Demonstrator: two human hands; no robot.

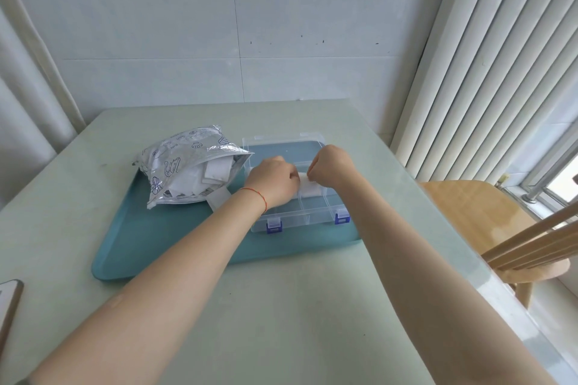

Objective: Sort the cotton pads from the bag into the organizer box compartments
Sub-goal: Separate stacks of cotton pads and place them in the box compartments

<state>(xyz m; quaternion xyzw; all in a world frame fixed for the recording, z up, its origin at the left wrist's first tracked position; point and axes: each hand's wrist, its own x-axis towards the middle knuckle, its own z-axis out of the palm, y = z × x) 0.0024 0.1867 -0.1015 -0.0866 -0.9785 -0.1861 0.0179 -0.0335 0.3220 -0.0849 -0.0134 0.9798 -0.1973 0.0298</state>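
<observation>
Starting at the left of the teal tray (131,247), the silver bag (184,166) lies on its side with its mouth gaping toward the box, white cotton pads (215,173) crowding the opening and one loose pad (219,197) spilled just beside it. These look feather-light, soft and floppy, so a light pinch at an edge should lift one; squeezing hard would only crumple it. Further right, over the clear organizer box (294,212), the left hand (272,181) curls around a white pad (308,184), apparently a small stack, and the right hand (328,166) pinches its other end, both grips clenched on it above a middle compartment. Pressing it down flat seems the step in hand.
</observation>
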